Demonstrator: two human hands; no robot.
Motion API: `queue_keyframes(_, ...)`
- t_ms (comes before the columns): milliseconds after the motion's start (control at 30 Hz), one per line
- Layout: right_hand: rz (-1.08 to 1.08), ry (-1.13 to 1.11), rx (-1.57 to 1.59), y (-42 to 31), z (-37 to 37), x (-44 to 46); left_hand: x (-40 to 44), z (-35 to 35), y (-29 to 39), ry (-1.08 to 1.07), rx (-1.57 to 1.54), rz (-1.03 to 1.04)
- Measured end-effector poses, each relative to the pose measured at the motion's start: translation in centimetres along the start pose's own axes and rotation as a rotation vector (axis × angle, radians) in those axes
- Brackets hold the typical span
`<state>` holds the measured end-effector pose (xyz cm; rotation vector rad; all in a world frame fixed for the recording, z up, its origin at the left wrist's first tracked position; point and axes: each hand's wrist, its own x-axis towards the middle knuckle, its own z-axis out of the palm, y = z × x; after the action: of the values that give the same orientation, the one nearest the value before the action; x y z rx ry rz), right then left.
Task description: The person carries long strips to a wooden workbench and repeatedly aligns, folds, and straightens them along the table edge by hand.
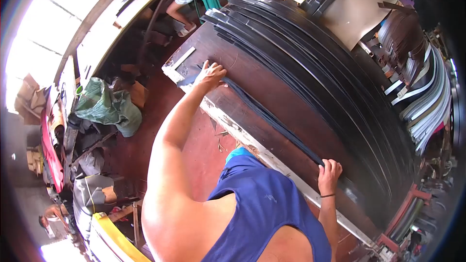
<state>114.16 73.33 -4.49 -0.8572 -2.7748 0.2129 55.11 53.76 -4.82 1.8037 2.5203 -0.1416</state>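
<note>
Along the near side of a dark brown table (233, 60) lies a bundle of long dark strips (276, 125). My left hand (211, 75) rests on the bundle's far-left end, its fingers bent over the strips. At the other end my right hand (330, 172) has its fingers closed round the strips. Beyond them, many long black strips (301, 63) are stacked across the table in a curve. A short light strip (184, 57) sits by the table's left corner.
Seated on a green stool (211, 0) at the top is another person (182, 7). A green sack (104, 106) stands left on the red floor (194, 165). White and grey strips (432, 102) hang at the right. A pale sheet (354, 9) lies behind the black strips.
</note>
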Motion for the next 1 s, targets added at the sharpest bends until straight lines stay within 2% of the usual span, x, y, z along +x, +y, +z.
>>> queue_keyframes(33, 0.012, -0.025, -0.015, -0.4, 0.0, 0.0, 0.9, 0.0, -0.5, 0.044, -0.031, -0.003)
queue_keyframes(133, 0.073, -0.077, -0.026, -1.1, 0.0, 0.2, 2.8, -1.9, -0.7, 0.037, 0.100, -0.206)
queue_keyframes(200, 0.108, -0.090, -0.036, -1.7, -0.2, 0.5, 3.7, -2.8, -3.0, -0.051, 0.087, -0.246)
queue_keyframes(267, 0.150, -0.100, -0.047, -2.1, -0.2, 0.8, 4.6, -3.0, -5.1, -0.185, -0.023, -0.237)
queue_keyframes(367, 0.195, -0.107, -0.049, -2.7, -0.2, 1.0, 5.4, -5.5, -5.9, -0.235, 0.131, -0.178)
queue_keyframes(467, 0.216, -0.130, -0.061, -2.9, -0.2, 1.2, 5.5, -8.1, -7.8, -0.097, 0.151, -0.132)
queue_keyframes(533, 0.216, -0.134, -0.070, -3.0, -0.3, 1.3, 6.0, -8.5, -9.7, -0.151, 0.267, -0.166)
queue_keyframes(567, 0.217, -0.136, -0.066, -2.9, -0.2, 1.2, 5.8, -7.2, -11.5, -0.086, 0.292, -0.154)
queue_keyframes(700, 0.215, -0.169, -0.096, -2.8, 0.1, 1.4, 5.9, -4.6, -15.7, -0.065, 0.281, -0.313)
queue_keyframes(833, 0.199, -0.158, -0.164, -4.4, 0.0, 2.1, 5.5, -1.3, -17.1, 0.265, 0.188, -0.320)
queue_keyframes(933, 0.160, -0.154, -0.100, -6.7, 0.6, 4.2, 6.4, -0.9, -16.8, 0.300, 0.159, -0.333)
queue_keyframes(1000, 0.092, -0.145, -0.050, -8.7, 1.4, 6.2, 6.8, -1.8, -16.4, 0.397, 0.183, -0.326)
